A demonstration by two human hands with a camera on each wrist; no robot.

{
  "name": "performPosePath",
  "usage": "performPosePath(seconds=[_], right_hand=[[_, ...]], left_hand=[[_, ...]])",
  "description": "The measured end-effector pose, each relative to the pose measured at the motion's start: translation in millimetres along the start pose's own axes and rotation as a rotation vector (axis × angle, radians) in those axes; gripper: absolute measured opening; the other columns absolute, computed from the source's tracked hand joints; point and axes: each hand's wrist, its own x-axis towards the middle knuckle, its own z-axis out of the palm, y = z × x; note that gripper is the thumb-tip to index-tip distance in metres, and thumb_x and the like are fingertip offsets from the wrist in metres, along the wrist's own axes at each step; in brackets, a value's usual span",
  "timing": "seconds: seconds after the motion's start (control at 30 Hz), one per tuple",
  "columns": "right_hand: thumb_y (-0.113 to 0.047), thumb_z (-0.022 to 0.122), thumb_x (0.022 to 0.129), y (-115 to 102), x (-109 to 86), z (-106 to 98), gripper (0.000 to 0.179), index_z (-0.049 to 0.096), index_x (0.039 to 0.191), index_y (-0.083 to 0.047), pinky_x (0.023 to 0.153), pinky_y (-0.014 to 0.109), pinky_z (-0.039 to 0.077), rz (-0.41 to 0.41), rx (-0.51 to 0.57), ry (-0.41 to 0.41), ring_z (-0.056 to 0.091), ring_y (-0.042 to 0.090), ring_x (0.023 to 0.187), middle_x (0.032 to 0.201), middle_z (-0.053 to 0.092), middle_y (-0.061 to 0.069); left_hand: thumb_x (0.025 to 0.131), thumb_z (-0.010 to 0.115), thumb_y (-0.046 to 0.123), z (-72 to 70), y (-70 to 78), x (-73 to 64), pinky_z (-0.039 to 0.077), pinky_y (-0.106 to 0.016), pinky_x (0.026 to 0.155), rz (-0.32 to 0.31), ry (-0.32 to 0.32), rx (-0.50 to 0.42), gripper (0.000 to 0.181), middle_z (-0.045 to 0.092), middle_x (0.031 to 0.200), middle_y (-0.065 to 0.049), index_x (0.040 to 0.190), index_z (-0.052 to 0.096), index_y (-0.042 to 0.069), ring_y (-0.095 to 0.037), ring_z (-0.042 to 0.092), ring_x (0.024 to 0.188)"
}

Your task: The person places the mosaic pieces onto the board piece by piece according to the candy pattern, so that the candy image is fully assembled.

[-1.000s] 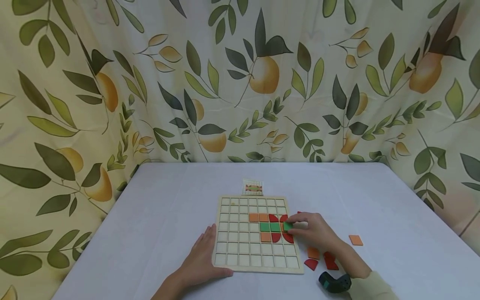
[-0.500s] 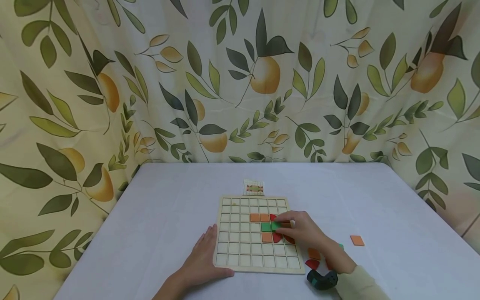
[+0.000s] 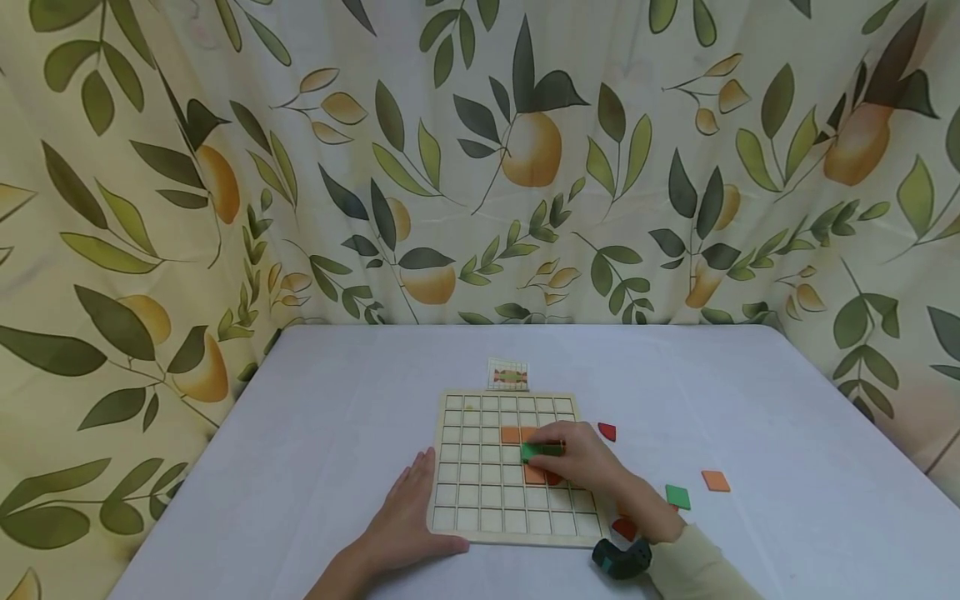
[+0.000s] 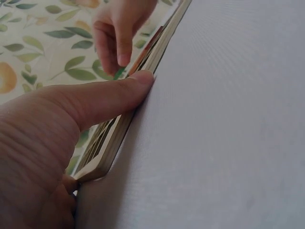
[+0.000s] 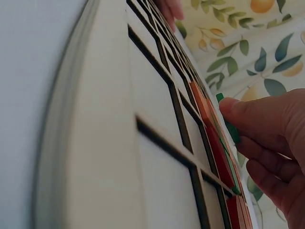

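My right hand pinches a square green tile between thumb and fingers. In the right wrist view the green tile is tilted and raised above the board's face. The wooden grid board lies flat, with orange tiles and red pieces in cells on its right half; my right hand hides part of them. My left hand rests at the board's near left corner, fingers stretched along its left side. Its thumb lies against the near edge in the left wrist view.
A small pattern card stands behind the board. Right of the board lie a red piece, a green tile and an orange tile. Another red piece lies near the board's right corner. A dark device sits at my right wrist.
My right hand has moved left across the board with the green tile, from its right edge to the inner tiles. The loose green tile at right has come into view. My left hand stays put.
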Motion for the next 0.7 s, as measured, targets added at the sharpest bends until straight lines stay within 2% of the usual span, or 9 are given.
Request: performPosePath(seconds=[0.2,0.43,0.7], right_hand=[[-0.02,0.073,0.079,-4.3,4.7,5.7,0.025,0.071,0.102,-0.01,0.077,0.027,0.049,-0.008,-0.008,-0.002,0.058,0.012,0.089,0.097,0.066,-0.006],[-0.018,0.073,0.079,-9.1,9.4,11.1,0.025,0.071,0.102,-0.01,0.078,0.029,0.05,-0.008,-0.006,-0.006,0.058,0.012,0.09,0.098,0.066,-0.006],[-0.016,0.074,0.078,-8.7,12.5,15.6,0.021,0.071,0.099,-0.012,0.077,0.028,0.05,-0.024,-0.011,-0.014,0.06,0.011,0.091,0.096,0.067,-0.006]], left_hand=[[0.062,0.069,0.066,-1.3,0.8,-0.2,0.014,-0.049,0.107,0.009,0.001,0.0,0.123,0.016,0.149,-0.02,0.144,0.012,-0.006,-0.029,0.01,0.137],[0.062,0.068,0.068,-2.1,2.3,0.3,0.013,-0.049,0.107,-0.013,-0.013,-0.009,0.124,0.016,0.149,-0.019,0.144,0.011,-0.006,-0.029,0.009,0.138],[0.063,0.068,0.067,-2.4,1.0,-0.5,0.014,-0.05,0.107,0.005,-0.009,0.005,0.122,0.016,0.149,-0.02,0.144,0.012,-0.006,-0.029,0.009,0.137]])
